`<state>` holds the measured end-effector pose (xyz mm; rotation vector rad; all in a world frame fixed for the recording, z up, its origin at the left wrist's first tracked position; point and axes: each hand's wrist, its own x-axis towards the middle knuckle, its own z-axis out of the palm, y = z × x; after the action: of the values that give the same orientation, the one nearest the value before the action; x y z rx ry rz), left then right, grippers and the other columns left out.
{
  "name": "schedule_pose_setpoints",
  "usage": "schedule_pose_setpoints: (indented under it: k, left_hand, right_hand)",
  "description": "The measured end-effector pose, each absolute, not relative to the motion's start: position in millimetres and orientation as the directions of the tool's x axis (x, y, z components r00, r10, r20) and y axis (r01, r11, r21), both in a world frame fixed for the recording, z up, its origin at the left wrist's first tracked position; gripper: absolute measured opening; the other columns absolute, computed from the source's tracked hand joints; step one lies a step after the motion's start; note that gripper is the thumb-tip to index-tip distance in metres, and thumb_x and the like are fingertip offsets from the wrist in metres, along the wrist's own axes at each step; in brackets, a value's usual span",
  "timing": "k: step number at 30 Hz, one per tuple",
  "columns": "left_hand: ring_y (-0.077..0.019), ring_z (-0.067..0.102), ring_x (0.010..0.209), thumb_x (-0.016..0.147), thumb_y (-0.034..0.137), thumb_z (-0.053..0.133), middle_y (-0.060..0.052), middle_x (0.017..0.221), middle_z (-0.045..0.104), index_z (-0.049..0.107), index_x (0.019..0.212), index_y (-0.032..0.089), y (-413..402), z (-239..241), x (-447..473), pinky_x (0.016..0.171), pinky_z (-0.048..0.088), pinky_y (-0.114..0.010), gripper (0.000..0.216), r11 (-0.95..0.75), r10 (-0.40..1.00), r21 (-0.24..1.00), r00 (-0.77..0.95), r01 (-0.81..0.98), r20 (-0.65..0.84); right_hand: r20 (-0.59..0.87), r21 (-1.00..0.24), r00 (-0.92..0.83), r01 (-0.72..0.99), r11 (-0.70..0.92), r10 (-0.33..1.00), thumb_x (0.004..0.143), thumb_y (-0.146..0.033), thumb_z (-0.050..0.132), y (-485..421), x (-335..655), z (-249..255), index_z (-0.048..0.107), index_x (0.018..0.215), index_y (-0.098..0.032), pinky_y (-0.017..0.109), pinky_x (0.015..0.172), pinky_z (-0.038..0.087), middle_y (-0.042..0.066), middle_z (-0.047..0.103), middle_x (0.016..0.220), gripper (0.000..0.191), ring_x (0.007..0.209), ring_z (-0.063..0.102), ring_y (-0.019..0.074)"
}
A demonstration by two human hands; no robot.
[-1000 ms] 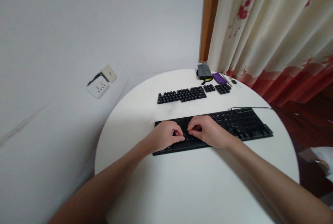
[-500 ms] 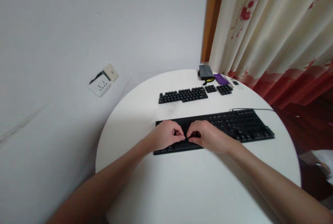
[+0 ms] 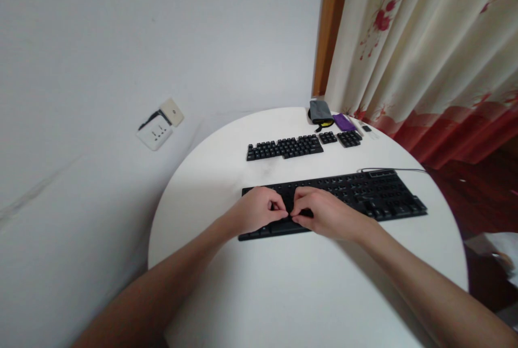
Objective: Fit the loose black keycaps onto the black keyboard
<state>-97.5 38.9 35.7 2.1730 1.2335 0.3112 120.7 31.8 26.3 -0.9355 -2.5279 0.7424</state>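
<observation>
Keyboard: black, long and flat on the white table; from left to right we see full keys at its front left corner, small low posts over much of the deck, taller keys at the front right, and a thin cable along the back.
Left hand: over the keyboard's left part, thumb and finger curled together; we cannot tell whether they pinch a key.
Right hand: just beside it, curled likewise; again we cannot tell what, if anything, it pinches.
Fingertips: nearly meeting, where a second ago we saw a wider gap.
Loose keys: black, in three blocks behind the keyboard, their arrangement unchanged.
</observation>
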Motion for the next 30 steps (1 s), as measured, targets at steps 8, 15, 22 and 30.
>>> schedule_pose_setpoints:
  k: [8,15,22,30]
  left_hand:
    - [-0.0096,0.051,0.057,0.078,0.026,0.069,0.003,0.063,0.063,0.074,0.074,0.019,40.2,33.6,-97.6,0.054,0.034,-0.021,0.010,-0.388,0.836,0.604,0.542,0.696,-0.087]
    - [-0.0094,0.051,0.057,0.076,0.026,0.070,0.003,0.062,0.062,0.073,0.070,0.018,40.2,30.4,-97.3,0.054,0.035,-0.021,0.010,-0.370,0.848,0.604,0.522,0.705,-0.090]
    - [-0.0095,0.054,0.058,0.077,0.024,0.069,0.002,0.066,0.063,0.071,0.069,0.017,38.8,27.8,-94.3,0.056,0.037,-0.020,0.010,-0.346,0.849,0.654,0.521,0.673,-0.087]
    - [-0.0098,0.055,0.058,0.077,0.022,0.067,0.002,0.066,0.063,0.069,0.069,0.016,41.2,25.7,-92.9,0.056,0.038,-0.020,0.010,-0.343,0.839,0.652,0.532,0.677,-0.111]
  right_hand:
    - [0.036,-0.482,-0.746,0.570,0.665,0.665,0.091,-0.024,0.057,28.4,122.2,39.0,0.073,0.082,-0.022,0.024,0.064,0.034,0.002,0.067,0.079,0.019,0.072,0.060,0.0141]
    - [-0.021,-0.366,-0.722,0.649,0.666,0.692,0.093,-0.028,0.054,21.4,119.0,44.2,0.072,0.082,-0.023,0.026,0.061,0.029,0.002,0.072,0.081,0.022,0.079,0.065,0.0177]
    - [-0.050,-0.338,-0.697,0.686,0.645,0.715,0.093,-0.028,0.053,19.2,116.8,46.9,0.070,0.077,-0.024,0.026,0.058,0.026,0.000,0.074,0.081,0.024,0.078,0.067,0.0177]
    - [-0.071,-0.326,-0.676,0.711,0.623,0.734,0.089,-0.024,0.056,19.8,114.0,45.2,0.073,0.079,-0.025,0.027,0.056,0.024,0.001,0.075,0.080,0.020,0.075,0.068,0.0192]
